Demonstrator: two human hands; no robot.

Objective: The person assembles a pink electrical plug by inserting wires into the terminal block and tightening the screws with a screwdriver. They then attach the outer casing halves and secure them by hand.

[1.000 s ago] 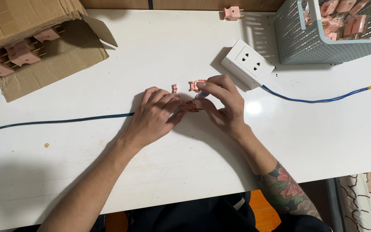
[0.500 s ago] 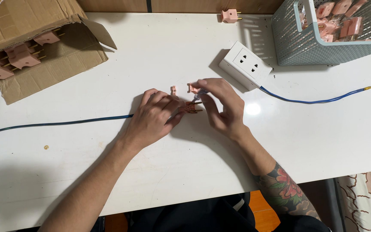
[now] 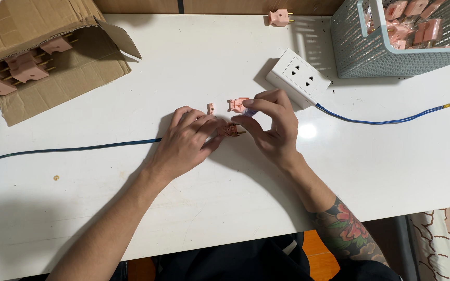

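Head view: left hand (image 3: 186,140) and right hand (image 3: 272,125) pinch a pink plug (image 3: 231,129) near the brown carton (image 3: 32,31).

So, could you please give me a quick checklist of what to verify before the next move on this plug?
1. Plug part held between both hands: ok, left hand and right hand pinch it.
2. Cable reaches the left hand: ok; its join to the part cannot tell.
3. Cover half within reach: ok, by the right fingertips.
4. Small piece on the table: ok.
5. Socket free: ok, nothing plugged in.
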